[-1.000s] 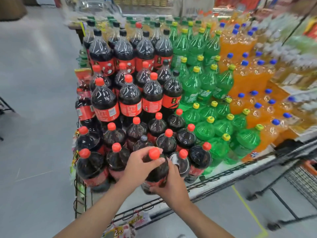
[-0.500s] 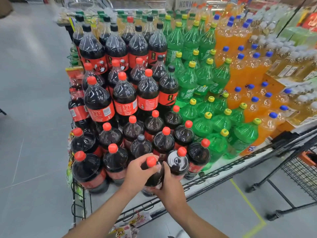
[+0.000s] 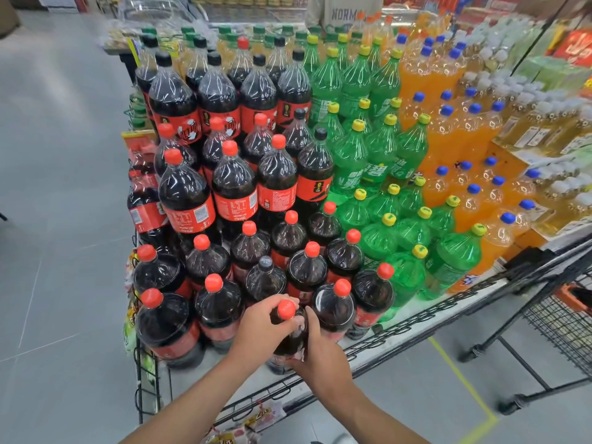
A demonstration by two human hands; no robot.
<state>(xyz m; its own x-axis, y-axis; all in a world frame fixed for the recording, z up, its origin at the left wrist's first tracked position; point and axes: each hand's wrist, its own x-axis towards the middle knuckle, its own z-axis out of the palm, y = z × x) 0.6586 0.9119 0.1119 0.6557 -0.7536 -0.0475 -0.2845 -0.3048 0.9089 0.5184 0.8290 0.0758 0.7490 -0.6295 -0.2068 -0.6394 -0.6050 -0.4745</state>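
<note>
Two hands clamped on one large cola bottle [image 3: 291, 343] at the front edge of a wire display rack [image 3: 400, 330]: left hand [image 3: 258, 328] round the shoulder under the red cap [image 3: 286, 309], right hand [image 3: 320, 357] round the body. Probably full: heavy, smooth, slightly yielding; best held at neck and lower body. Near upright, long axis vertical, cap up.

At the far edge of the shelf [image 3: 416, 307], you can read "NORM" in dark capitals on a grey sweatshirt [image 3: 347, 15]; the rest of the word is cut off. Mid-shelf, a green bottle [image 3: 379, 155] carries the white characters "雪碧" on its label. The red labels [image 3: 192, 214] toward the left edge show large white characters, too warped to read. On the cola bottle [image 3: 292, 339] you hold at the near edge, the cap [image 3: 286, 309] bears embossing too small to read.
</note>
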